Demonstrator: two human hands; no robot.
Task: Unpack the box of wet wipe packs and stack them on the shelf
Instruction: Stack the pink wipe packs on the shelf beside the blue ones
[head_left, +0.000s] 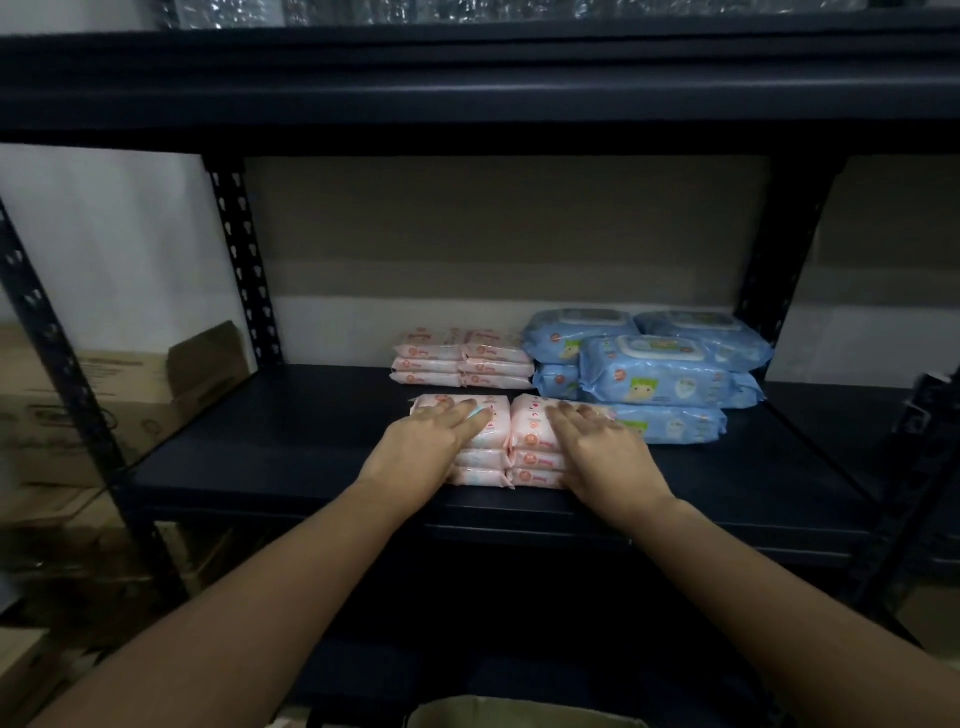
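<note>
Two short stacks of pink wet wipe packs stand side by side near the front of the dark shelf (270, 457). My left hand (426, 441) rests flat on the left front stack (485, 457), fingers straight. On the right front stack (535, 441) lies my right hand (608, 452), also flat. Behind them sit two more pink stacks (462, 358). Larger blue wipe packs (654, 374) are piled at the right. A flap of the cardboard box (519, 714) shows at the bottom edge.
Perforated dark uprights (244, 260) frame the bay, and another shelf board (467, 104) hangs low overhead. Cardboard boxes (119, 400) stand to the left outside the rack. The shelf's left half holds nothing.
</note>
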